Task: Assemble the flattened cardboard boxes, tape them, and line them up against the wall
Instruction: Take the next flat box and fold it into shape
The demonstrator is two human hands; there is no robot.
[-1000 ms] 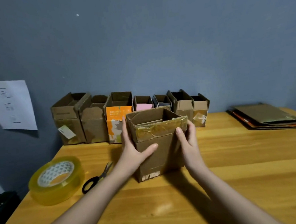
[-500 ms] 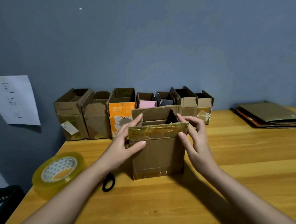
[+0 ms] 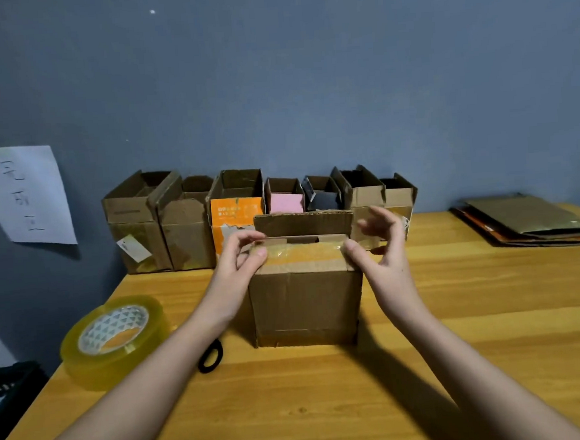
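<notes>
— Standing squarely now on the wooden bench (image 3: 459, 311), the brown cardboard box (image 3: 306, 304) shows its taped front; a second ago it was angled.

— And the hands?

— The left hand (image 3: 240, 261) pinches the near taped flap's corner. The right hand (image 3: 379, 248) has lifted, thumb on the other corner, fingers loosely spread, gripping nothing.

— Other boxes?

— The row of opened cardboard boxes (image 3: 260, 211) stays along the far edge.

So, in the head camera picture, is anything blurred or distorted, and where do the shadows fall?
Head view: the right hand is motion-blurred at its fingers, while the left hand and the box are fairly sharp; the wide lens bends the table edges outward; shadows of the arms and box fall toward the camera, so light comes from ahead; the tape roll shows mild glare.
</notes>
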